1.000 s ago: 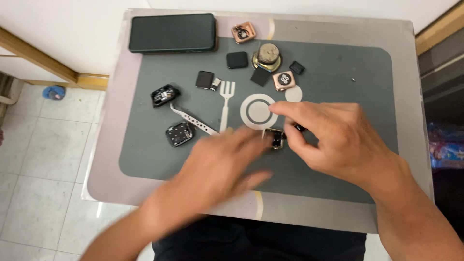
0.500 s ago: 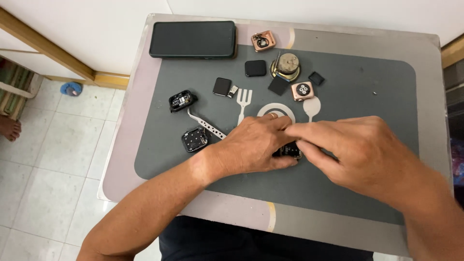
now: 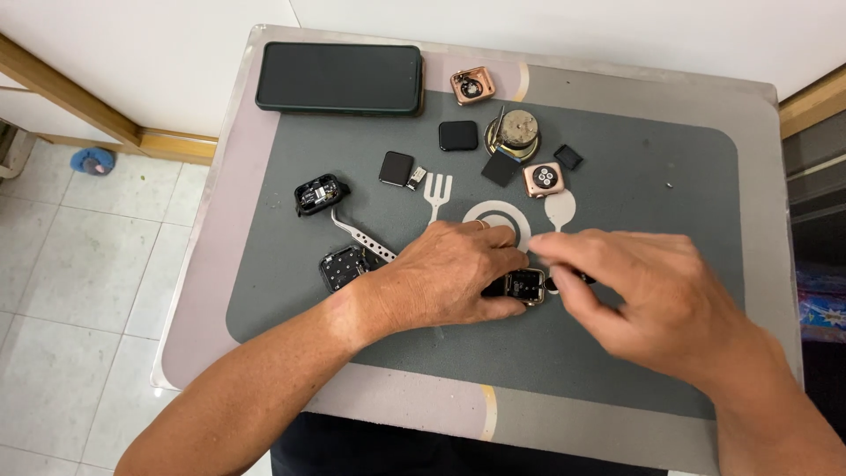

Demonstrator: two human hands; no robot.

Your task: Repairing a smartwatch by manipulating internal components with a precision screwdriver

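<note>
Near the middle of the grey placemat [image 3: 617, 370], seen from your head camera, your left hand [image 3: 449, 278] lies palm down with its fingers [image 3: 502, 308] curled over the near and left side of an opened smartwatch case [image 3: 525, 285], pinning it flat against the mat. Only the case's right half shows, a metal frame with dark internals; the rest is hidden under your knuckles. Your right hand [image 3: 652, 295] comes in from the right with thumb and forefinger pinched together just beside the case's right edge. A small dark tip shows under those fingers, but you cannot tell whether it is a tool or a loose part, nor whether it touches the case.

Judging by this, you are at the step of working on the steadied case's inside. The next move calls for a firm left-hand hold and a small, precise motion from the right, since the case is light and would slide easily.

Left of your wrist lie metal tweezers [image 3: 361, 236] and two black watch modules [image 3: 319, 192]. Farther up the tabletop [image 3: 256, 106] sit a dark smartphone [image 3: 339, 78], loose screens, a rose-gold watch back [image 3: 544, 179] and a round metal part [image 3: 516, 130].
</note>
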